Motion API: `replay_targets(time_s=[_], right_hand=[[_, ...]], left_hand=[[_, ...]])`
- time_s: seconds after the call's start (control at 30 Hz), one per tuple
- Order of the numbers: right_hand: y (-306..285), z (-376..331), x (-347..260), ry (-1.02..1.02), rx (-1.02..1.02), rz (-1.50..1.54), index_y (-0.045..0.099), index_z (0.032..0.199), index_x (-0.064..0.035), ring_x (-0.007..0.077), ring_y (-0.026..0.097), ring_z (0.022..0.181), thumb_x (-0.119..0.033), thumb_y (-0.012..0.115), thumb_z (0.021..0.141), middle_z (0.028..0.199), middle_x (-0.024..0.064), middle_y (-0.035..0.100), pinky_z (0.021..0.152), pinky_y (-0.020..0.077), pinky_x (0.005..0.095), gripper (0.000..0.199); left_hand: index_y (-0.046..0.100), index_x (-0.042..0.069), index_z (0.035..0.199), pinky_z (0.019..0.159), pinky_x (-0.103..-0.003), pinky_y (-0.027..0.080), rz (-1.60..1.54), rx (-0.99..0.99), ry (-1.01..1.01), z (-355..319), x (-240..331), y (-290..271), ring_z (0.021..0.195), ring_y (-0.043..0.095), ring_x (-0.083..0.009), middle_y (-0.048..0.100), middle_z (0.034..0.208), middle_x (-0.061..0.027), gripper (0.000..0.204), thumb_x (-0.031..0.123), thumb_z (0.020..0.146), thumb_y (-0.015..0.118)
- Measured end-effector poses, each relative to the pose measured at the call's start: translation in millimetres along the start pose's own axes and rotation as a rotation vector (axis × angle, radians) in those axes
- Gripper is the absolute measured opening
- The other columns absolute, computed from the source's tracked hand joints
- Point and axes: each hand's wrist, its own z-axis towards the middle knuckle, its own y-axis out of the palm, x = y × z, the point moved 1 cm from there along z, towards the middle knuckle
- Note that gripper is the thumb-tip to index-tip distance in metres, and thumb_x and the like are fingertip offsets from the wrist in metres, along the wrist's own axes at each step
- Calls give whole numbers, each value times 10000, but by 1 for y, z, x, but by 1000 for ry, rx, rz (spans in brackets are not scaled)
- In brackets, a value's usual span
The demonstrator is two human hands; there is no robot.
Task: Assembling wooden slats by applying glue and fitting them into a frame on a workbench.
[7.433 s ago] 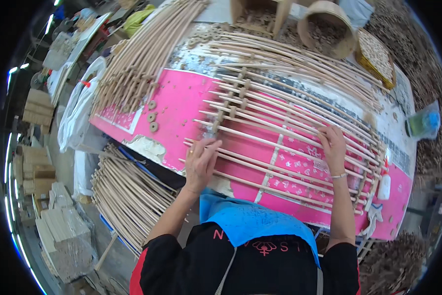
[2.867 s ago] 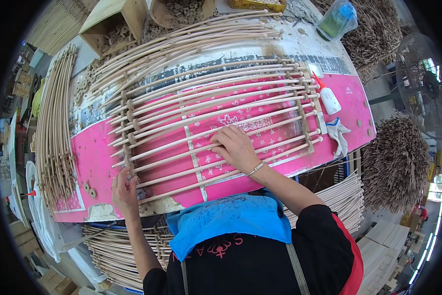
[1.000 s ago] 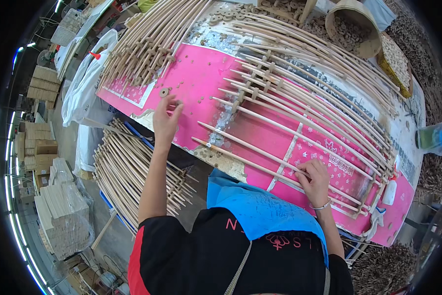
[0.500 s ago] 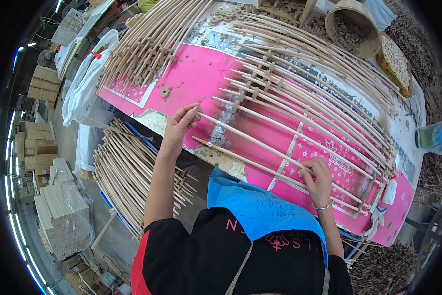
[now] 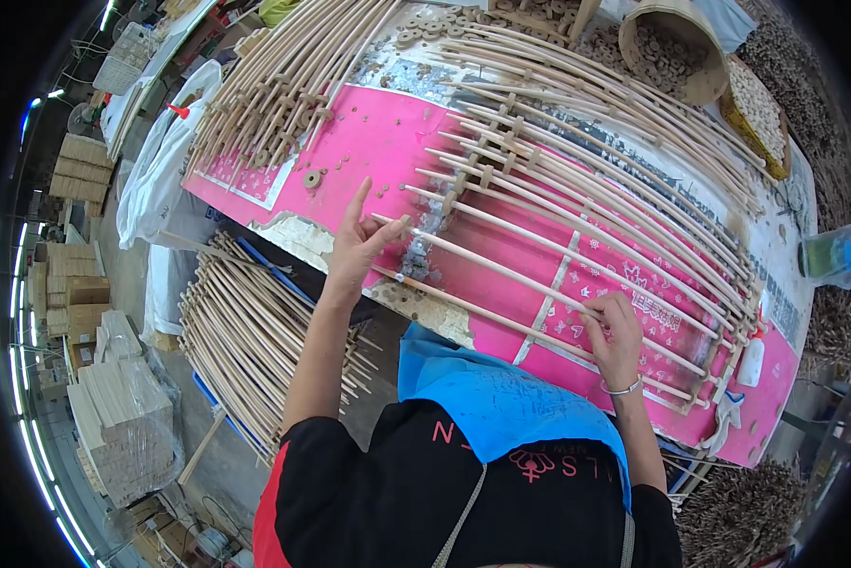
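My left hand (image 5: 354,248) is at the near end of a thin wooden rod (image 5: 501,272), index finger stretched upward and thumb reaching along the rod. Thumb and index stand apart. A small round wooden disc seems to be by the thumb tip, though the hand mostly hides it. Farther right, my right hand (image 5: 617,339) pinches the same rod between thumb and fingers. Another rod (image 5: 482,310) lies nearer to me. Beyond, several rods bearing wooden discs (image 5: 487,176) rest side by side on a slatted wooden frame (image 5: 577,248).
The table has a pink cover (image 5: 397,118). A bundle of rods with discs (image 5: 288,95) lies at the far left. At the back right are a tub of discs (image 5: 676,52) and a yellow basket (image 5: 755,118). A loose disc (image 5: 313,178) and a glue bottle (image 5: 751,362) lie on the table.
My left hand held a disc at the rod's tip; its index finger has since lifted off and its thumb has moved right along the rod. My right hand keeps its pinch.
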Motion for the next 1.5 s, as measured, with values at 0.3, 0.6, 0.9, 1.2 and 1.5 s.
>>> replay_targets(time_s=[0.3, 0.6, 0.9, 1.2, 1.5], right_hand=[[-1, 2, -2, -14, 27, -14, 704, 981, -32, 284, 657, 862, -53, 771, 869, 910, 114, 630, 717, 512, 392, 132], [-3, 6, -9, -10, 21, -82, 705, 976, -28, 286, 654, 788, -99, 767, 908, 873, 115, 638, 673, 504, 398, 116], [9, 11, 2, -12, 79, -95, 681, 920, -33, 298, 653, 799, -135, 753, 928, 848, 109, 649, 691, 505, 406, 126], [9, 15, 6, -21, 84, -98, 688, 932, -34, 301, 658, 814, -135, 753, 928, 861, 109, 661, 701, 510, 407, 120], [5, 11, 11, 4, 94, -129, 671, 915, -38, 312, 645, 880, -135, 780, 883, 912, 107, 649, 761, 515, 423, 150]], left_hand=[[193, 111, 1709, 819, -274, 541, 33, -20, 12, 0, -4, 14, 850, 690, -121, 738, 935, -77, 954, 143, 967, 791], [212, 135, 1709, 690, -217, 463, -22, -27, 41, 5, -9, 27, 753, 615, -66, 746, 879, -54, 994, 129, 930, 828], [288, 118, 1687, 649, -235, 441, -56, 12, 101, 10, -19, 42, 745, 595, -45, 761, 917, -49, 905, 141, 949, 811], [733, 198, 1255, 679, -349, 514, 1002, 20, 551, 1, 8, 36, 732, 642, -193, 630, 873, -22, 454, 220, 817, 849], [716, 167, 1215, 726, -403, 521, 1010, -20, 528, 7, -4, 48, 835, 659, -256, 629, 928, -49, 405, 217, 829, 831]])
